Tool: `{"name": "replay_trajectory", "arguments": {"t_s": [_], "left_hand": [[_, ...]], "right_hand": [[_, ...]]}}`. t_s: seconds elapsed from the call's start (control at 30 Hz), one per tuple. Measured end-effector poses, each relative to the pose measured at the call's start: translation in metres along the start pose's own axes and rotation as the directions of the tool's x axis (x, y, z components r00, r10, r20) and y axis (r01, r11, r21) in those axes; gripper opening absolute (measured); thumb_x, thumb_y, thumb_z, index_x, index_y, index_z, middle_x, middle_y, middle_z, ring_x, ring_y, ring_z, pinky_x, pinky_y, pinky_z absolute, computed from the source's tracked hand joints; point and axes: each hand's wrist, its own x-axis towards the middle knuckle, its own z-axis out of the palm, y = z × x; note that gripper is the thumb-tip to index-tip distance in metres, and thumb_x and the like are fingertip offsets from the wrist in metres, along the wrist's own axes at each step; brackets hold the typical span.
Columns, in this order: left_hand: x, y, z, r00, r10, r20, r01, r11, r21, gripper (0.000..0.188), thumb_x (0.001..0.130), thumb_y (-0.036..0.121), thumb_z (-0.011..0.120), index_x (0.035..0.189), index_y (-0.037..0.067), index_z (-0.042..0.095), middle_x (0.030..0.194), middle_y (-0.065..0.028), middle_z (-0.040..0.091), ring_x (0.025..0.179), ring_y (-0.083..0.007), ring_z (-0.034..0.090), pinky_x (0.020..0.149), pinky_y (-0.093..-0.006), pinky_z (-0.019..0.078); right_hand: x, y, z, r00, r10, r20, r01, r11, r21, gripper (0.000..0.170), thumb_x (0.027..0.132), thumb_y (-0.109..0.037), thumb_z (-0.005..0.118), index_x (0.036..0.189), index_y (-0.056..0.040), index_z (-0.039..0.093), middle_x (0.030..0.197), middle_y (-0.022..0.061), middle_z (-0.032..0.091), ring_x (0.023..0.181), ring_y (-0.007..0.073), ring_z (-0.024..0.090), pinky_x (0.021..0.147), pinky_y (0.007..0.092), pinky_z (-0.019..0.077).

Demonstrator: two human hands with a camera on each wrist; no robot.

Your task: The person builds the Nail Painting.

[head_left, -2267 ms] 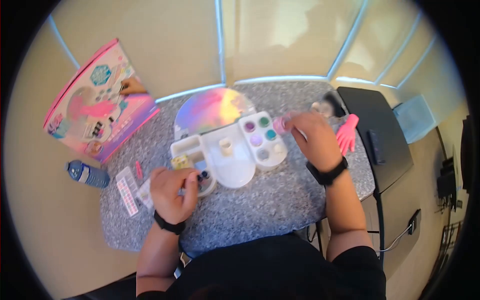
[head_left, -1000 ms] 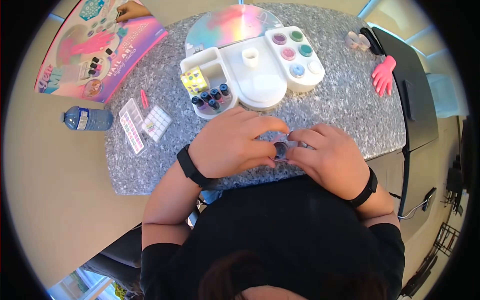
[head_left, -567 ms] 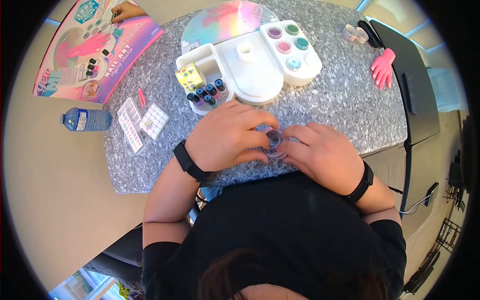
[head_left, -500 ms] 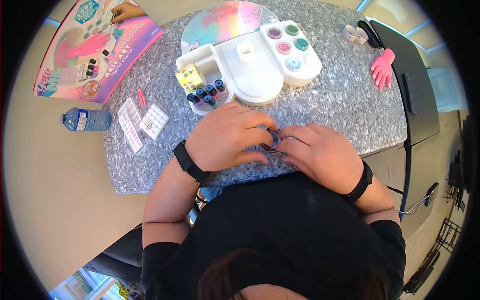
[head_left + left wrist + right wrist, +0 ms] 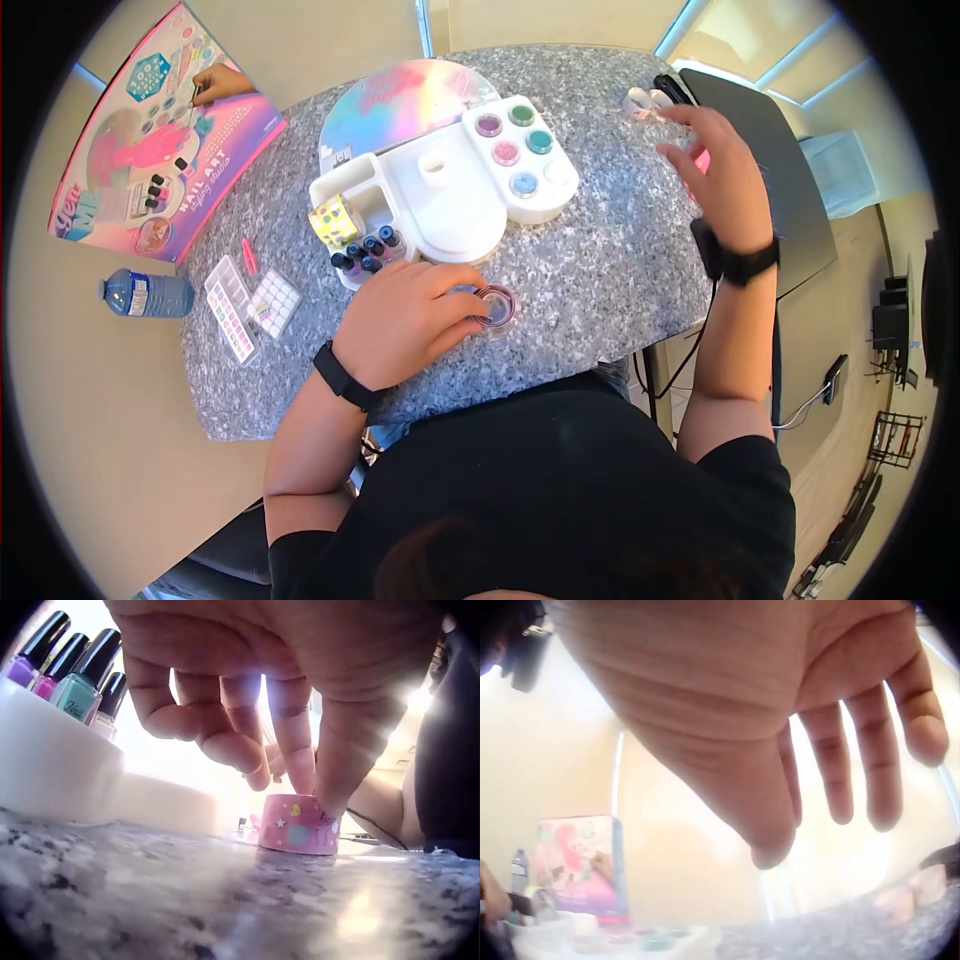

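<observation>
A pink tape roll [image 5: 298,832], printed with stars and a heart, stands on the speckled tabletop in the left wrist view. My left hand [image 5: 405,320] pinches it, thumb and index finger at its near side and top rim. From above, the roll [image 5: 513,306] shows as a ring beyond those fingertips. My right hand [image 5: 728,185] is raised at the far right with its fingers extended and nothing in them. Close to its fingertips in the head view are pale tape rolls [image 5: 640,104]. Behind that hand, a pink model hand [image 5: 702,161] is mostly hidden.
A white tray [image 5: 450,225] holds nail polish bottles [image 5: 370,250], a yellow dotted roll [image 5: 335,222] and glitter pots [image 5: 506,152]. To the left are a sticker case [image 5: 230,310], a box of small compartments [image 5: 273,303], a water bottle [image 5: 147,294] and an upright nail art box [image 5: 165,140].
Both hands were together on the roll near the table's front edge. Now my right hand has let go and moved to the far right, while my left still pinches the roll.
</observation>
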Motion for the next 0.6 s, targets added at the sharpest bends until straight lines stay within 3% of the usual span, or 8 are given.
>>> {"name": "replay_trajectory", "arguments": {"t_s": [0.03,0.1,0.23,0.3,0.37,0.43,0.53,0.6], "left_hand": [[-0.001,-0.001,0.001,1.000,-0.009,-0.012,0.010,1.000,0.013,0.024,0.087,0.026,0.092,0.105,0.018,0.079,0.125,0.0026,0.077,0.100,-0.0255,0.073,0.082,-0.0413,0.0536],[-0.001,0.000,-0.001,0.999,-0.008,-0.037,0.008,1.000,0.004,0.026,0.086,0.026,0.093,0.107,0.018,0.080,0.126,0.0023,0.077,0.101,-0.0252,0.073,0.082,-0.0410,0.0542],[0.001,-0.001,-0.005,0.990,0.006,-0.142,-0.004,1.000,0.018,0.030,0.084,0.025,0.094,0.111,0.018,0.081,0.127,0.0005,0.078,0.100,-0.0251,0.075,0.080,-0.0393,0.0557],[0.002,-0.001,-0.006,0.981,0.020,-0.193,-0.013,0.999,0.039,0.031,0.084,0.023,0.094,0.112,0.018,0.081,0.125,-0.0002,0.079,0.098,-0.0252,0.075,0.079,-0.0387,0.0558],[0.000,-0.001,-0.009,0.972,0.027,-0.233,-0.013,0.998,0.060,0.031,0.084,0.021,0.094,0.113,0.018,0.081,0.124,-0.0010,0.079,0.097,-0.0253,0.076,0.078,-0.0380,0.0559],[-0.001,-0.001,-0.010,0.960,-0.004,-0.280,0.028,0.996,0.081,0.030,0.085,0.018,0.093,0.113,0.017,0.082,0.122,-0.0013,0.080,0.095,-0.0250,0.077,0.078,-0.0375,0.0561],[0.000,0.001,-0.011,0.953,-0.027,-0.301,0.054,0.995,0.080,0.029,0.085,0.014,0.093,0.112,0.017,0.083,0.119,-0.0015,0.081,0.094,-0.0242,0.077,0.078,-0.0370,0.0562],[0.000,0.002,-0.012,0.944,-0.015,-0.330,0.049,0.994,0.095,0.027,0.087,0.015,0.091,0.112,0.017,0.083,0.118,-0.0006,0.081,0.091,-0.0238,0.076,0.076,-0.0375,0.0555]], "right_hand": [[0.015,0.017,0.002,0.996,0.075,0.042,-0.075,0.997,0.005,0.038,0.098,-0.021,0.083,0.134,-0.0137,0.075,0.126,0.0111,0.076,0.098,0.0292,0.073,0.089,0.0408,0.0604],[0.046,0.080,0.029,0.997,-0.072,0.008,0.072,0.994,-0.081,0.039,0.098,-0.025,0.084,0.134,-0.0156,0.076,0.129,0.0103,0.075,0.111,0.0318,0.075,0.098,0.0437,0.0598],[0.093,0.116,0.060,0.996,-0.022,0.085,0.038,0.980,-0.197,0.040,0.097,-0.030,0.085,0.134,-0.0174,0.076,0.131,0.0096,0.077,0.122,0.0341,0.074,0.105,0.0463,0.0582],[0.108,0.123,0.071,0.938,0.229,0.261,-0.131,0.930,-0.343,0.041,0.097,-0.031,0.084,0.135,-0.0188,0.076,0.133,0.0097,0.078,0.123,0.0344,0.074,0.104,0.0467,0.0583],[0.111,0.123,0.078,0.944,0.202,0.259,-0.100,0.928,-0.358,0.035,0.097,-0.032,0.083,0.129,-0.0177,0.079,0.128,0.0114,0.081,0.120,0.0342,0.075,0.101,0.0464,0.0595],[0.112,0.121,0.077,0.945,0.171,0.278,-0.038,0.903,-0.427,0.027,0.097,-0.030,0.083,0.119,-0.0154,0.082,0.118,0.0127,0.082,0.114,0.0342,0.078,0.095,0.0468,0.0608],[0.067,0.066,0.048,0.985,0.016,0.171,0.039,0.948,-0.316,0.018,0.098,-0.023,0.080,0.110,-0.0104,0.082,0.106,0.0152,0.081,0.102,0.0381,0.078,0.086,0.0497,0.0599],[0.019,0.013,0.021,0.963,-0.263,0.057,0.269,0.950,-0.158,0.014,0.098,-0.017,0.077,0.110,-0.0098,0.078,0.106,0.0135,0.080,0.101,0.0370,0.077,0.086,0.0475,0.0593]]}}
